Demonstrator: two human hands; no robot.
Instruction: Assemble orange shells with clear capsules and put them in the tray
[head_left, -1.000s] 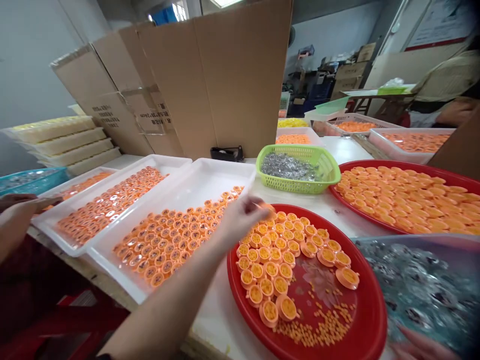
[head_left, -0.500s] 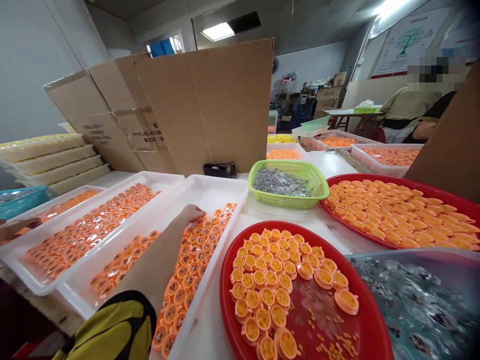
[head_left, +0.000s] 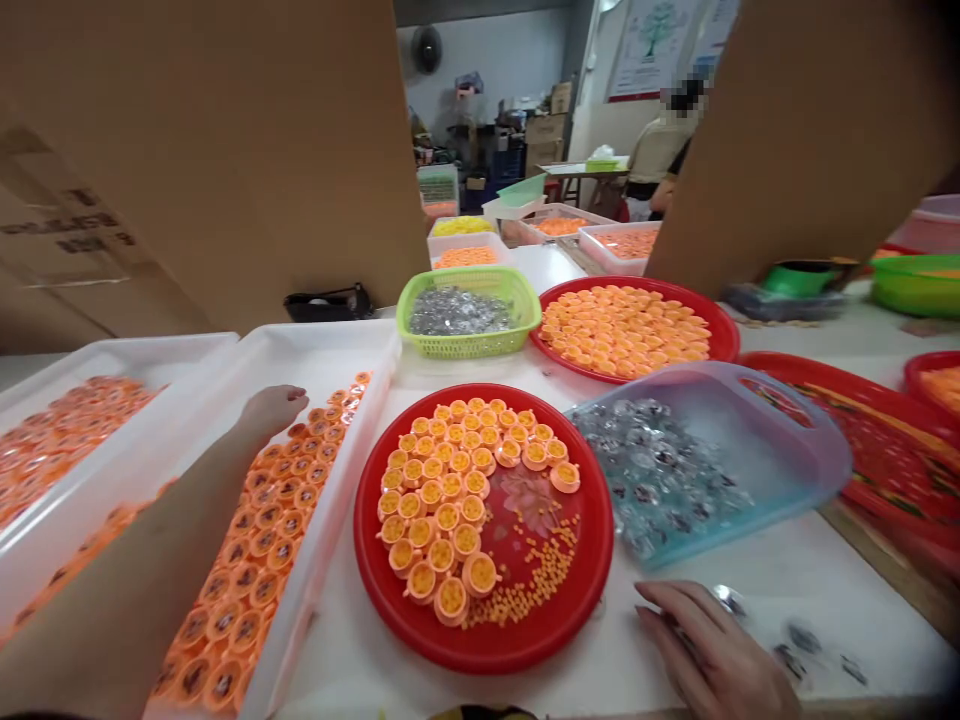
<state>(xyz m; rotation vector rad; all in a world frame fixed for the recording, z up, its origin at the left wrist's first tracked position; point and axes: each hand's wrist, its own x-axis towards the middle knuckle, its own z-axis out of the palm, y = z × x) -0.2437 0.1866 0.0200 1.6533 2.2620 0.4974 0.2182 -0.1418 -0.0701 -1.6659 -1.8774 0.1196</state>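
While the left hand [head_left: 274, 410] lies palm-down on orange plastic caps [head_left: 259, 510] in a long white plastic tray [head_left: 335, 510], left of a round red plastic tray [head_left: 480, 650], the right hand [head_left: 712, 650] curls beside loose silver pieces [head_left: 806, 640] below it. Neither grip can be told. Separate containers keep each kind of part apart, within reach.

No text is reading clearly: the dark print on the cardboard sheet [head_left: 71, 215] and the small lettering on the wall poster [head_left: 651, 50] are showing too blurred to make out.
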